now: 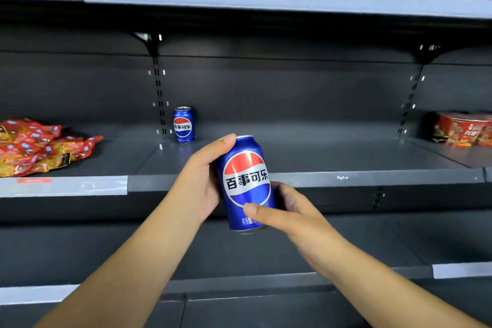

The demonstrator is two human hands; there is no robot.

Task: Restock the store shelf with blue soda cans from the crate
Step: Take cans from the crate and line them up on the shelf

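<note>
Both hands grip one blue can [246,184], left hand [202,181] round its upper side, right hand [290,208] low, just before the shelf [346,177]. Placing seems underway; next, set it upright near the far can [183,125].

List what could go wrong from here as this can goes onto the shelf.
1. The held blue can is tilted, in front of the shelf edge; its base could catch the lip as it goes in.
2. Both hands, left and right, grip the can; letting go unevenly might tip it.
3. Set too near the blue can at the back, it might knock that one over.
</note>
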